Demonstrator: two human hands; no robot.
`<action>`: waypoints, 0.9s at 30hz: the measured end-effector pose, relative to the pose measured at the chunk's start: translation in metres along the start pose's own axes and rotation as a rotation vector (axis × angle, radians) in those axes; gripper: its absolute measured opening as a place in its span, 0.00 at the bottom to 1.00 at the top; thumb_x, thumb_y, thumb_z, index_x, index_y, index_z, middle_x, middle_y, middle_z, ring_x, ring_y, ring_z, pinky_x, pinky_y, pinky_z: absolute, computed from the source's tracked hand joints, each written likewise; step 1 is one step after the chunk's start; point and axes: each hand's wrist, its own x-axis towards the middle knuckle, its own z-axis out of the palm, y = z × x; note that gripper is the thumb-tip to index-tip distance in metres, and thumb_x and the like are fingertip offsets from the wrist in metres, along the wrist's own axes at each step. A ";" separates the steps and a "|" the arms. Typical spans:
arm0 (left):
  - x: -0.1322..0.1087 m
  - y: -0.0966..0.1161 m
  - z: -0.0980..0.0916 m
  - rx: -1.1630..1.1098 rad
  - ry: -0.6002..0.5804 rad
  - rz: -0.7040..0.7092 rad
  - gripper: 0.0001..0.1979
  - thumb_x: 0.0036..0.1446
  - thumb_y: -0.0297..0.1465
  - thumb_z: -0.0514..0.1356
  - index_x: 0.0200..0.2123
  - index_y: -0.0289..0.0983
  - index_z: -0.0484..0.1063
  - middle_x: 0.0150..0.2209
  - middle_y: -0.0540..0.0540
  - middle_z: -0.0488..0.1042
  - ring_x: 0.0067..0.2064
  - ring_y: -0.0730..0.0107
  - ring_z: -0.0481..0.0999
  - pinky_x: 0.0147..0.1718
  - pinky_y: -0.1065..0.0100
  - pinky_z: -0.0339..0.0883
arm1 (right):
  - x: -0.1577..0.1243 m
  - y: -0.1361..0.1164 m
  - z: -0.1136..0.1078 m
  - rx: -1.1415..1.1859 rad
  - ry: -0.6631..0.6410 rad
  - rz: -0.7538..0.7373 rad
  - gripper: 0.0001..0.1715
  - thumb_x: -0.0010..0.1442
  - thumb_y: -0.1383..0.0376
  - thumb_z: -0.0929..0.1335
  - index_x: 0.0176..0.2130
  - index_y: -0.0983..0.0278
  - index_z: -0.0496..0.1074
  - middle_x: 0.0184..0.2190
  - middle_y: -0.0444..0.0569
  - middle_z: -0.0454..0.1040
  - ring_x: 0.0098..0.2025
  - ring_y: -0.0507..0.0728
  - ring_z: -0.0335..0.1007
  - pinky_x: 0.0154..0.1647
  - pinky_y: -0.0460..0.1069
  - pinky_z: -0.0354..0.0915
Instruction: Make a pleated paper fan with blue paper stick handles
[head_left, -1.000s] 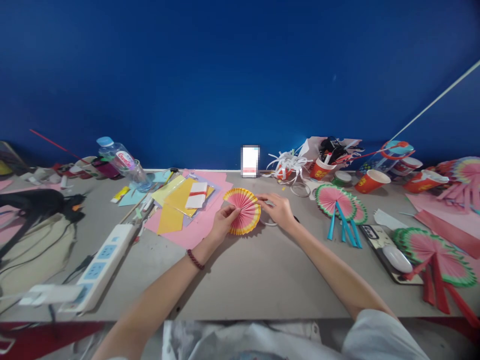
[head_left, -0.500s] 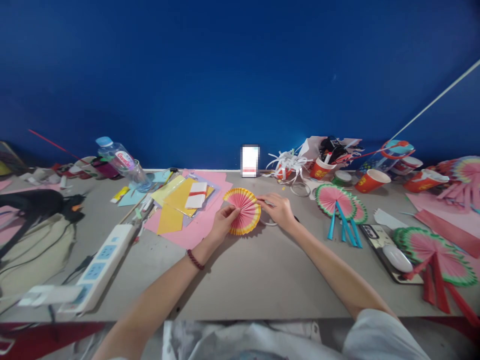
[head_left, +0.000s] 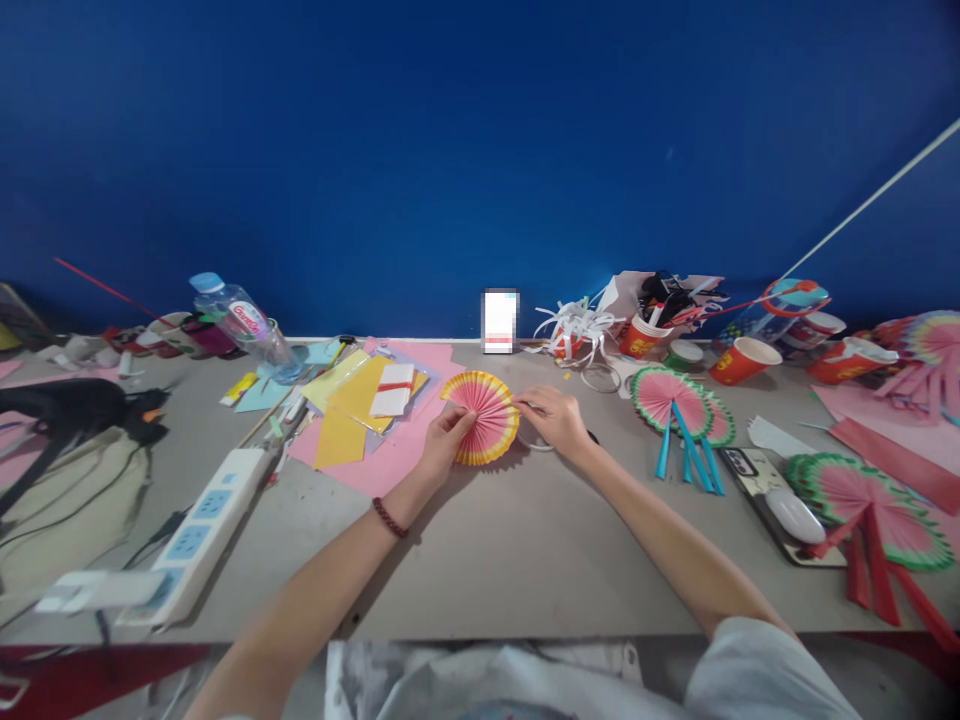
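A round pleated paper fan (head_left: 491, 415), pink with a yellow scalloped border, is held just above the grey table. My left hand (head_left: 450, 432) pinches it from the lower left, the thumb near its centre. At the fan's right rim, the fingertips of my right hand (head_left: 553, 412) are pressed together on the yellow edge; the exact grip is small in the picture. Left of the fan lie pink paper (head_left: 405, 455), yellow paper (head_left: 341, 435) and a white packet with a red band (head_left: 392, 390).
Pink-and-green fans (head_left: 671, 395) with blue strips lie on the right, near a phone (head_left: 739, 475) with a white mouse (head_left: 795, 515) on it. Red paper cups (head_left: 744, 362) stand behind. A power strip (head_left: 206, 530) and a tilted bottle (head_left: 244, 320) are on the left.
The fan has shifted slightly left and up, along with my left hand's fingers. My right hand stays at its right rim, almost unmoved.
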 end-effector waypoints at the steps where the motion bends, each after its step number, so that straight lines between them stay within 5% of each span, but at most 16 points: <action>1: 0.000 0.000 0.000 -0.014 0.005 0.002 0.14 0.43 0.41 0.66 0.26 0.36 0.71 0.29 0.49 0.72 0.33 0.70 0.70 0.35 0.68 0.64 | 0.000 -0.001 0.000 -0.004 -0.003 -0.001 0.12 0.63 0.62 0.63 0.35 0.58 0.76 0.32 0.47 0.78 0.36 0.56 0.73 0.41 0.52 0.67; 15: 0.002 0.000 0.000 0.032 0.067 0.020 0.14 0.45 0.42 0.65 0.27 0.37 0.71 0.30 0.48 0.73 0.34 0.68 0.71 0.34 0.70 0.64 | -0.007 0.000 0.011 -0.051 -0.023 0.026 0.08 0.61 0.66 0.63 0.36 0.60 0.72 0.32 0.50 0.74 0.37 0.58 0.68 0.38 0.52 0.67; 27: 0.002 0.000 0.000 -0.039 0.105 -0.033 0.15 0.40 0.40 0.68 0.28 0.36 0.73 0.31 0.48 0.74 0.35 0.68 0.72 0.37 0.67 0.64 | 0.000 -0.012 0.004 -0.163 -0.074 -0.109 0.10 0.62 0.65 0.62 0.41 0.61 0.72 0.37 0.52 0.72 0.40 0.58 0.67 0.43 0.53 0.65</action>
